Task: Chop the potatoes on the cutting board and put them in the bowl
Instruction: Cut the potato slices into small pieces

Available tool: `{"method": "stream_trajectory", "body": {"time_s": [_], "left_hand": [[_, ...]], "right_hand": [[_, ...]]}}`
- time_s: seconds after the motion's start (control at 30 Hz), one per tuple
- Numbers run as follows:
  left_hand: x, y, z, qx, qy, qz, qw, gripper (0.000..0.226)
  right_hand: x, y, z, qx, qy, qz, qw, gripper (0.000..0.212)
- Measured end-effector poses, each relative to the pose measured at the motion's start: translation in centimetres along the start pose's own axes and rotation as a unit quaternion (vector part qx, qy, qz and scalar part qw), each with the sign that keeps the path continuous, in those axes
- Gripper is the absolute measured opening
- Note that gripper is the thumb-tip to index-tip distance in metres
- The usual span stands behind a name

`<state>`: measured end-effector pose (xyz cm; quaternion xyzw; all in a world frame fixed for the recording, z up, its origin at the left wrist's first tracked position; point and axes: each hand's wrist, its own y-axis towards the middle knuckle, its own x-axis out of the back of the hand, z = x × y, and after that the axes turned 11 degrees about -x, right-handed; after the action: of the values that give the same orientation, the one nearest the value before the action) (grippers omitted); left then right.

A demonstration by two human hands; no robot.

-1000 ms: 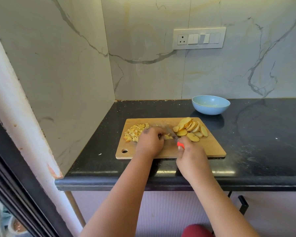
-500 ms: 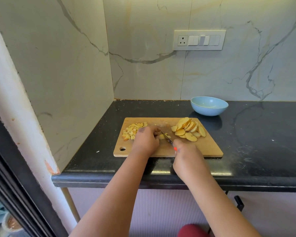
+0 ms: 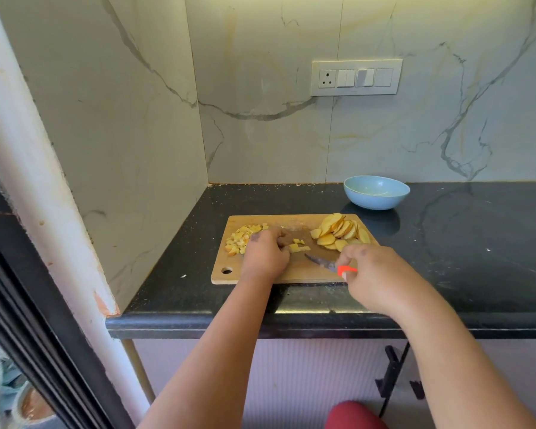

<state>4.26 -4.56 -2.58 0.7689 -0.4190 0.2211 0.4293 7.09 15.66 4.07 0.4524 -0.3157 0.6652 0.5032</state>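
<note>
A wooden cutting board (image 3: 294,272) lies on the black counter. Diced potato (image 3: 240,238) is heaped at its left end, and a fan of potato slices (image 3: 338,230) sits at its right end. A few fresh cubes (image 3: 297,245) lie in the middle. My left hand (image 3: 265,253) rests on the board beside those cubes, fingers curled down. My right hand (image 3: 373,275) grips the orange handle of a small knife (image 3: 322,263), whose blade lies low over the board pointing left. The light blue bowl (image 3: 376,192) stands empty behind the board.
The black counter (image 3: 477,243) runs to the right, with marble walls at the back and left. A switch panel (image 3: 356,77) is on the back wall. The counter's front edge lies just below the board.
My right hand has drawn the knife back and to the right, away from the cubes. My left hand has stayed on the board by them.
</note>
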Motion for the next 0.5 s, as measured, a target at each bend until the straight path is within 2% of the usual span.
{"method": "stream_trajectory", "body": {"time_s": [0.1, 0.17, 0.3, 0.5], "left_hand": [[0.1, -0.2, -0.1, 0.002, -0.011, 0.0, 1.0, 0.026], [0.2, -0.2, -0.1, -0.003, -0.009, -0.001, 1.0, 0.026], [0.0, -0.2, 0.1, -0.004, -0.014, -0.007, 1.0, 0.026], [-0.1, 0.2, 0.2, 0.004, -0.019, -0.008, 1.0, 0.027]], "right_hand": [[-1.1, 0.5, 0.0, 0.012, 0.086, -0.084, 0.993, 0.014], [-2.9, 0.7, 0.3, 0.03, 0.106, -0.109, 0.988, 0.015], [-6.3, 1.0, 0.9, 0.036, 0.073, -0.096, 0.992, 0.026], [-6.1, 1.5, 3.1, 0.016, -0.021, -0.051, 0.998, 0.042]]}}
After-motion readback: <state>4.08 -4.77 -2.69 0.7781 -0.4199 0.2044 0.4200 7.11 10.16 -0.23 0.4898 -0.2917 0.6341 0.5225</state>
